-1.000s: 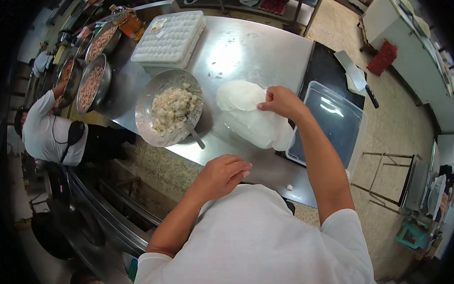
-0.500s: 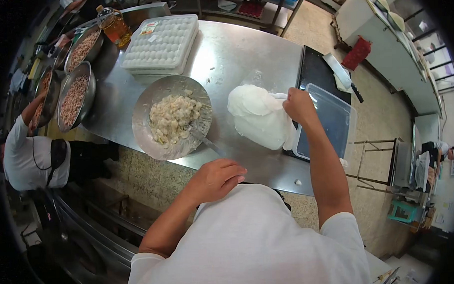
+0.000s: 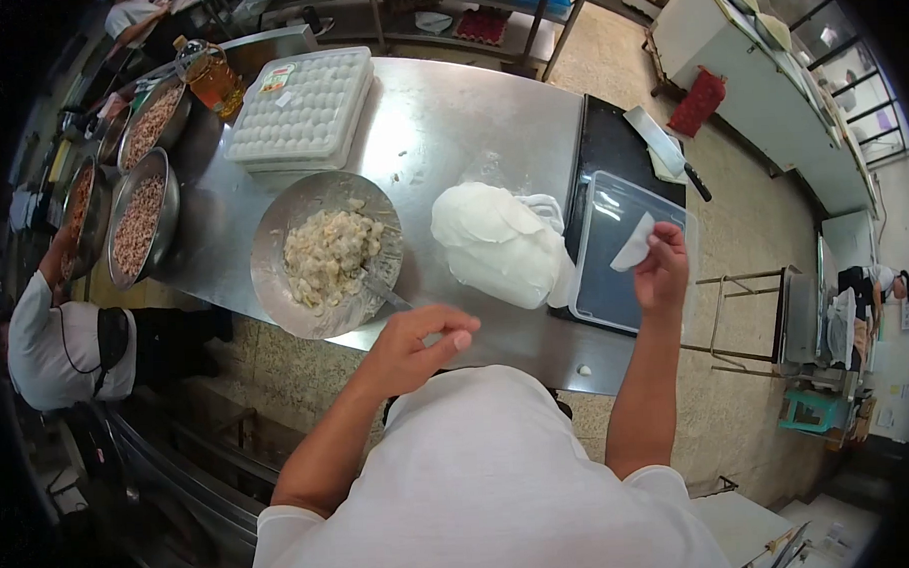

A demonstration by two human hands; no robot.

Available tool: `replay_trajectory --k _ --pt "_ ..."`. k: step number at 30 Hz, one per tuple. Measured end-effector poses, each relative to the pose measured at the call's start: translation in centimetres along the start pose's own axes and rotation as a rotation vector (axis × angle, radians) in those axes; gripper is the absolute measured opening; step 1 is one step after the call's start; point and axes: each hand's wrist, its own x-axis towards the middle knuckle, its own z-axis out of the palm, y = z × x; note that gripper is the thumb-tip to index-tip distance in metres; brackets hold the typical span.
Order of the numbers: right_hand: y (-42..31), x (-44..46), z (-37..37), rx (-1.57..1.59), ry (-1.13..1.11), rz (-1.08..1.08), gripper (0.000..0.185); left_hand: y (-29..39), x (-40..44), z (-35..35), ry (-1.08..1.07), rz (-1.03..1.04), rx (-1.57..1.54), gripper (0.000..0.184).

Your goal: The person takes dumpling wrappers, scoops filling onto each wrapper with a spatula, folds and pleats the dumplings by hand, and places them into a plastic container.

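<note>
My right hand (image 3: 664,267) pinches a thin white wrapper (image 3: 634,246), like a dumpling skin, above the clear plastic tray (image 3: 600,294). To its left on the steel table lies a large white mound (image 3: 498,244) with a soft, layered surface; I cannot tell whether it is stacked wrappers or covered dough. My left hand (image 3: 417,350) hovers at the table's near edge, holding nothing, thumb and fingers apart. Just beyond it stands a metal bowl (image 3: 269,280) of pale, chunky filling (image 3: 328,250). A flat metal spreader (image 3: 383,289) leans in that filling, its end close to my left hand.
White egg-like balls fill a lidded clear box (image 3: 303,109) at the back, beside an oil bottle (image 3: 210,80). A cleaver (image 3: 660,142) rests on the black board (image 3: 609,128). Bowls of pinkish filling (image 3: 140,225) line the left, where a co-worker (image 3: 71,337) stands.
My right hand has moved right from the white mound, now with a single wrapper in its fingers. My left hand has shifted slightly, its thumb and fingers now further apart.
</note>
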Motion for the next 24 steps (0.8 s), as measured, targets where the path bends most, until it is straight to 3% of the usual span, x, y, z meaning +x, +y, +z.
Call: replay_trajectory --k 2,3,4,5,6,8,10,12,13,14,16,17,19,23,24 --pt "-1.2 -1.1 1.6 0.007 -0.041 -0.026 0.021 -0.1 1.2 1.5 0.159 0.050 -0.265 0.037" --pt "-1.0 -2.0 3.5 -0.206 -0.142 -0.075 0.020 0.2 1.9 2.4 0.190 0.036 -0.257 0.037" --pt "-0.7 -3.2 5.7 -0.414 -0.249 -0.128 0.019 0.5 2.8 3.4 0.252 -0.064 -0.572 0.049" --pt "-0.9 -4.9 9.3 -0.582 -0.545 -0.155 0.018 0.6 3.1 3.6 0.314 -0.152 -0.889 0.062" --pt "-1.0 -6.5 12.6 -0.747 -0.840 -0.193 0.017 0.5 2.7 3.3 0.343 -0.154 -0.883 0.062" --pt "-0.1 -7.7 15.8 -0.678 -0.893 -0.192 0.017 0.4 2.2 2.7 0.272 -0.243 -1.257 0.080" --pt "1.3 -8.0 17.1 -0.606 -0.952 -0.188 0.018 0.1 -0.3 1.5 0.303 -0.189 -1.327 0.083" --pt "4.5 -8.0 17.8 -0.858 -0.761 -0.171 0.021 0.1 -3.3 0.0 0.357 0.041 -1.464 0.080" --pt "5.6 -8.4 18.4 -1.058 -0.875 -0.224 0.022 -0.1 -4.4 -0.5 0.389 0.101 -1.518 0.076" --pt "6.8 -9.1 19.1 -1.043 -0.908 -0.220 0.022 -0.2 -5.4 -0.9 0.424 0.113 -1.514 0.076" --pt "9.5 -10.8 20.3 -1.340 -1.205 -0.183 0.023 -0.2 -6.9 -1.2 0.472 0.174 -1.568 0.065" --pt "11.6 -11.1 20.2 -1.384 -1.242 -0.247 0.018 -0.6 -7.6 -1.3 0.494 0.184 -1.577 0.065" --pt "13.6 -11.4 21.7 -1.545 -1.237 -0.211 0.016 -1.6 -8.4 -1.3 0.601 0.029 -1.272 0.055" --pt "14.9 -9.6 23.7 -1.855 -1.212 -0.273 0.017 -3.6 -10.1 -1.2 0.660 -0.030 -1.010 0.050" --pt "14.5 -9.0 23.7 -1.858 -1.222 -0.278 0.017 -4.2 -10.6 -0.9 0.803 -0.013 -0.917 0.048"
